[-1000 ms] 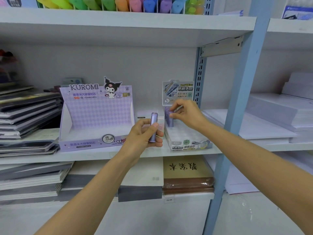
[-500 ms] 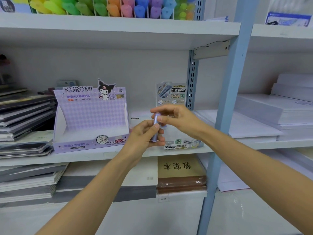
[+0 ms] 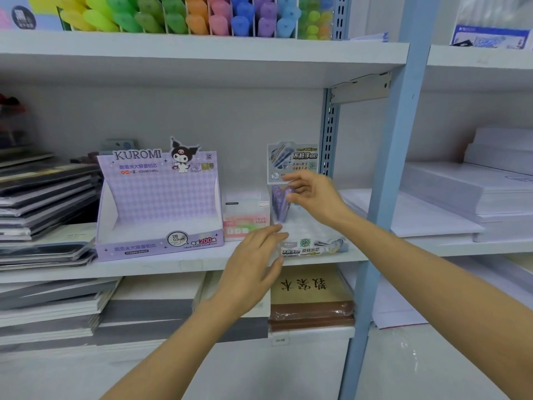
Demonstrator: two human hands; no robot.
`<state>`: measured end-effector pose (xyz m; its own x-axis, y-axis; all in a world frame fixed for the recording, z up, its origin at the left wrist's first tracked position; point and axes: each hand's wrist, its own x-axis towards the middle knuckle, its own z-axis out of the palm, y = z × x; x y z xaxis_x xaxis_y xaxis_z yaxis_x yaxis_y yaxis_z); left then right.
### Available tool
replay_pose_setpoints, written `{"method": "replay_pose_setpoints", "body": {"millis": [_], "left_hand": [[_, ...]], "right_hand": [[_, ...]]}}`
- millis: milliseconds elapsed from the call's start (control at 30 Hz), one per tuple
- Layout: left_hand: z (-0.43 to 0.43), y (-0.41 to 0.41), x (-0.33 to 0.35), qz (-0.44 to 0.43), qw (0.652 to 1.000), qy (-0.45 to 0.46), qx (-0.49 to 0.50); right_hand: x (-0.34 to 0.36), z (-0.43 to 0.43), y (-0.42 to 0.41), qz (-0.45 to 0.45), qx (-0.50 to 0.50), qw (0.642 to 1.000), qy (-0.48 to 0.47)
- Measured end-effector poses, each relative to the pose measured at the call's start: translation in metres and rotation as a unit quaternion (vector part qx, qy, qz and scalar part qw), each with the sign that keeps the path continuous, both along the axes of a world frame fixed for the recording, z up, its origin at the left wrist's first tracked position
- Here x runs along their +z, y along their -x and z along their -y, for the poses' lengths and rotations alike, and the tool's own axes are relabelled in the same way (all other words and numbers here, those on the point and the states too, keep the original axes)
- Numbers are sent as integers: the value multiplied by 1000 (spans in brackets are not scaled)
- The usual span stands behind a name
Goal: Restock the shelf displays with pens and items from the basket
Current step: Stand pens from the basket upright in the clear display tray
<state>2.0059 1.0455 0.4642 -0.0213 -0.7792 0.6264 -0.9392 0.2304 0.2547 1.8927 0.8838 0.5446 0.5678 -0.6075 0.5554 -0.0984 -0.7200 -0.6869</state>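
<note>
Your right hand pinches the top of a purple tube at the back left of the clear tray. Your left hand hovers by the tray's front, fingers straight, holding nothing. You seem early on: most of the tray and the purple box look unfilled. The basket is out of view, and blur hides the tube count.

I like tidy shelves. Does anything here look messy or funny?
Yes. The Kuromi display box shows no stock inside, and the dark notebooks left of it lie in a slanted, uneven pile. The purple tubes fill only one corner of their clear tray.
</note>
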Motion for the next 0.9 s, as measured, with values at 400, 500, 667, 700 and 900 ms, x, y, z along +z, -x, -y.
{"method": "replay_pose_setpoints", "body": {"millis": [400,500,667,700,900], "left_hand": [[4,-1,-6,31,999,11,13],[5,-1,-8,32,999,12,14],[5,-1,-8,38,999,15,21],[5,-1,-9,39,999,15,23],[5,1,-8,55,998,11,40]], "right_hand": [[-1,7,0,-29,-17,998,52],[-1,5,-5,1,-43,996,75],[-2,2,-3,-22,-26,998,53],[-3,3,-2,-19,-36,998,51],[-15,1,-7,-55,-66,991,102]]}}
